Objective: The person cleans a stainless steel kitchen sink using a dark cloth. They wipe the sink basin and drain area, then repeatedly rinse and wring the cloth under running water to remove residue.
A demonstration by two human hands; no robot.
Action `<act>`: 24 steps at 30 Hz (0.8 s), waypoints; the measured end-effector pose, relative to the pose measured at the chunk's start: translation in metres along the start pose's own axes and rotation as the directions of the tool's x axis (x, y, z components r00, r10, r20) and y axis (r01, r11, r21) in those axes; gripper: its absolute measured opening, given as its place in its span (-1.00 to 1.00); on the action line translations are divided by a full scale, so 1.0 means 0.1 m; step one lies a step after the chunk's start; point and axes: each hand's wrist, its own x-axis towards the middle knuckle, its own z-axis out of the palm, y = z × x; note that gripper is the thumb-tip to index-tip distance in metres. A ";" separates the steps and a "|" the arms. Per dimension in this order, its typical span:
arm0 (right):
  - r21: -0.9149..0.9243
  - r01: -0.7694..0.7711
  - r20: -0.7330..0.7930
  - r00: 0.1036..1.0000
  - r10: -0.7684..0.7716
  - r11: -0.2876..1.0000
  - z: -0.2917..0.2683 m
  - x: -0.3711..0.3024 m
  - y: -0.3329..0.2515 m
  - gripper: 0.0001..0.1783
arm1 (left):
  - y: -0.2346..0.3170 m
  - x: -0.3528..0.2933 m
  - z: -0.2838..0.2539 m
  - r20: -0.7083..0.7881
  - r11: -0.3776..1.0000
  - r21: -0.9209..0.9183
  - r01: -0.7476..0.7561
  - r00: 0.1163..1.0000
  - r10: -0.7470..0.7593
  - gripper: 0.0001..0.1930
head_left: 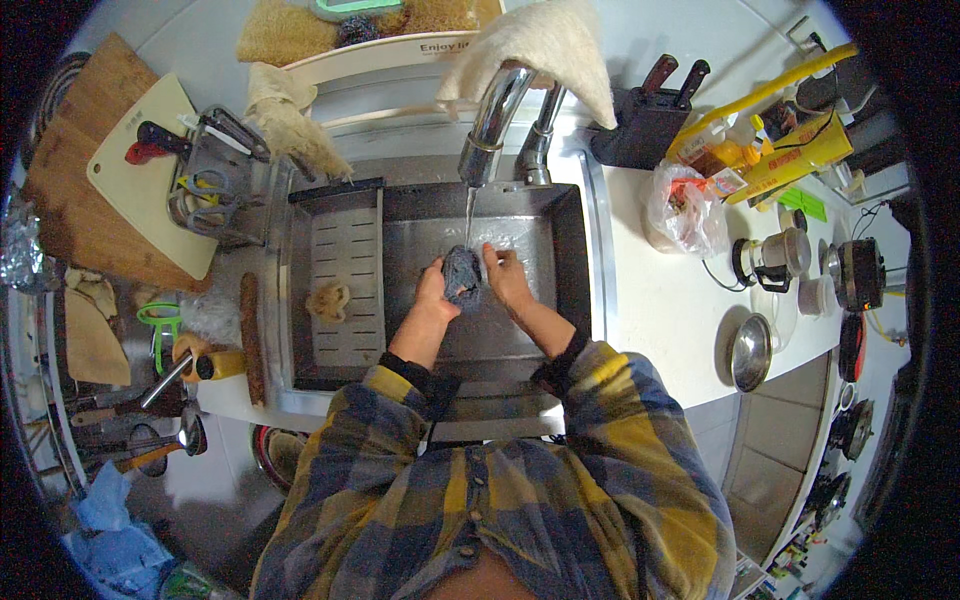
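Water (470, 212) runs from the chrome tap (488, 135) onto a dark grey, crumpled scrubber or cloth (462, 276); its exact kind is unclear. My left hand (431, 293) is closed on it from the left, over the sink basin (540, 235). Just right of the scrubber, my right hand (508, 277) has its fingers raised and apart, holding nothing that I can see. Left of my hands, a beige looped scrubber (328, 302) lies on the slotted metal drain tray (340, 245) set into the sink.
A cloth (540, 50) drapes over the tap. Right of the sink stand a knife block (645, 120), a plastic bag (685, 210) and a metal bowl (750, 352). To the left are a cutting board (150, 185), a utensil holder (232, 175) and a long brown stick (252, 340).
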 end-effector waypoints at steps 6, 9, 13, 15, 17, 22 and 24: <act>0.296 -0.394 0.414 0.874 0.255 0.870 -0.04 -0.10 0.13 -0.37 | -0.16 0.08 -0.06 0.066 0.992 -0.108 0.060 0.996 -0.053 -0.62; 0.137 -0.230 0.297 0.937 0.182 0.963 -0.22 0.25 0.45 -0.57 | -0.17 -0.04 0.01 -0.177 0.993 0.084 0.085 0.982 -0.069 -0.49; -0.291 0.094 -0.270 0.947 -0.176 0.952 -0.43 0.54 0.38 -0.67 | -0.07 -0.34 -0.05 0.007 0.989 0.137 0.059 0.998 -0.060 -0.45; -0.116 0.052 -0.407 0.908 -0.095 0.992 -0.42 0.72 0.25 -0.59 | -0.07 -0.36 -0.13 0.146 0.991 0.124 0.043 0.987 -0.061 -0.49; -0.037 0.000 -0.459 0.888 -0.017 0.999 -0.28 1.06 0.61 -0.54 | -0.09 -0.43 -0.08 0.210 0.988 0.151 0.022 0.976 -0.054 -0.54; -0.519 -0.118 -0.256 0.966 -0.022 0.847 -0.03 1.13 0.56 -0.37 | -0.03 -0.71 -0.07 0.141 0.992 0.126 0.004 0.990 -0.022 -0.61; -0.669 0.051 -0.084 0.986 -0.143 0.742 0.00 1.13 0.62 -0.32 | -0.03 -0.73 -0.17 0.185 0.997 0.073 -0.009 0.983 -0.005 -0.61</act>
